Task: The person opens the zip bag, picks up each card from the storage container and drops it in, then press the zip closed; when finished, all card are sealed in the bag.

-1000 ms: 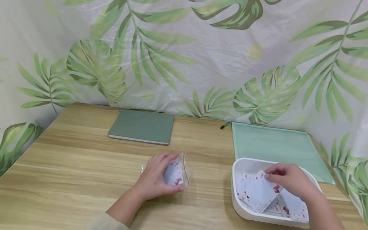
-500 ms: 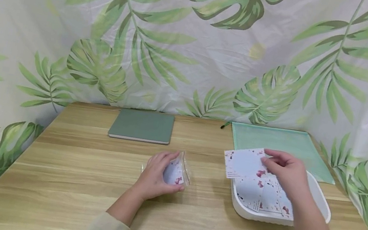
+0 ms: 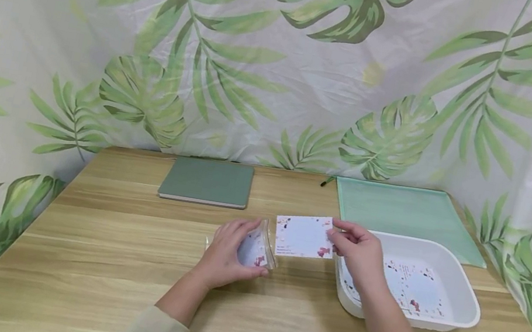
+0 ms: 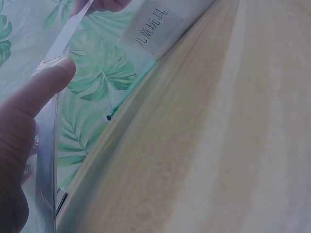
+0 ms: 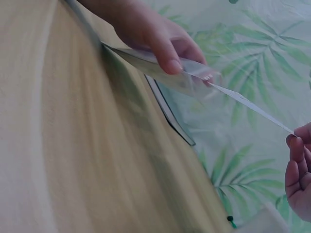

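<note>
My left hand (image 3: 225, 257) grips a clear zip bag (image 3: 271, 244) by its two edges, thumb on the near side and fingers on the far side. Printed cards (image 3: 250, 248) show inside it. Between the thumb and fingers of my right hand (image 3: 359, 255) is a white card (image 3: 304, 235) with red and dark prints, pinched by its right end. Its left end is at the bag's mouth; the right wrist view shows the card (image 5: 252, 108) edge-on, in line with the bag (image 5: 194, 83). Below and right of that hand stands a white tray (image 3: 467, 305) with more cards (image 3: 417, 290) in it.
A green notebook (image 3: 206, 181) lies at the back of the wooden table (image 3: 111, 257). A mint zip pouch (image 3: 397, 208) lies behind the tray. The tray's side carries a label (image 4: 153, 29). Leaf-patterned cloth (image 3: 241, 66) hangs behind the table.
My right hand has lifted a card out of the white tray and carried it left to the mouth of the bag. The left hand has stayed in place around the bag.
</note>
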Demonstrator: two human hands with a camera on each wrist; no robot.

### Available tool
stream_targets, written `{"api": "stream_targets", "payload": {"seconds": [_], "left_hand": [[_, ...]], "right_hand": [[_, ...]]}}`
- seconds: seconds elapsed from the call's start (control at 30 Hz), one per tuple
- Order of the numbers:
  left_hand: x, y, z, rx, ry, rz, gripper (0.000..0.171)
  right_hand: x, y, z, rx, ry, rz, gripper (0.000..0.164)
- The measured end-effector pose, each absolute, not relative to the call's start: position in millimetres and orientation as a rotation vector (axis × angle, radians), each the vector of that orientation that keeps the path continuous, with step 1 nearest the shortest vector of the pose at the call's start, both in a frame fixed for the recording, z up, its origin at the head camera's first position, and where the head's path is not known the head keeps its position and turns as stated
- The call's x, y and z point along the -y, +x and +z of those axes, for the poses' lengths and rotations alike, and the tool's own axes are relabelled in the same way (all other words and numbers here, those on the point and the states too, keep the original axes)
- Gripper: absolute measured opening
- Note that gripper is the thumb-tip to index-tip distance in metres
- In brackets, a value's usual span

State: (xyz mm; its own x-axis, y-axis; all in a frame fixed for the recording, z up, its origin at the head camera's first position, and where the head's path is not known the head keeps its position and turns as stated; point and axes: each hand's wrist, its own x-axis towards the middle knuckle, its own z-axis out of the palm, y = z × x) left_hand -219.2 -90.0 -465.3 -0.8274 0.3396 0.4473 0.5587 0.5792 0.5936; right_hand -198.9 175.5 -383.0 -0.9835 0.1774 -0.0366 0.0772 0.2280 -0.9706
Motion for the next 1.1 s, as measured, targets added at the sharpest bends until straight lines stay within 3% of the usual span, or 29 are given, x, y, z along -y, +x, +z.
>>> {"api": "stream_targets", "payload": {"seconds": [1.1], "left_hand": [[89,-218,-464,2.536,-0.761,-1.102,0.096]], "right_hand": [[-133,-217,-395,2.619,-0.119,1.84,0.032]]}}
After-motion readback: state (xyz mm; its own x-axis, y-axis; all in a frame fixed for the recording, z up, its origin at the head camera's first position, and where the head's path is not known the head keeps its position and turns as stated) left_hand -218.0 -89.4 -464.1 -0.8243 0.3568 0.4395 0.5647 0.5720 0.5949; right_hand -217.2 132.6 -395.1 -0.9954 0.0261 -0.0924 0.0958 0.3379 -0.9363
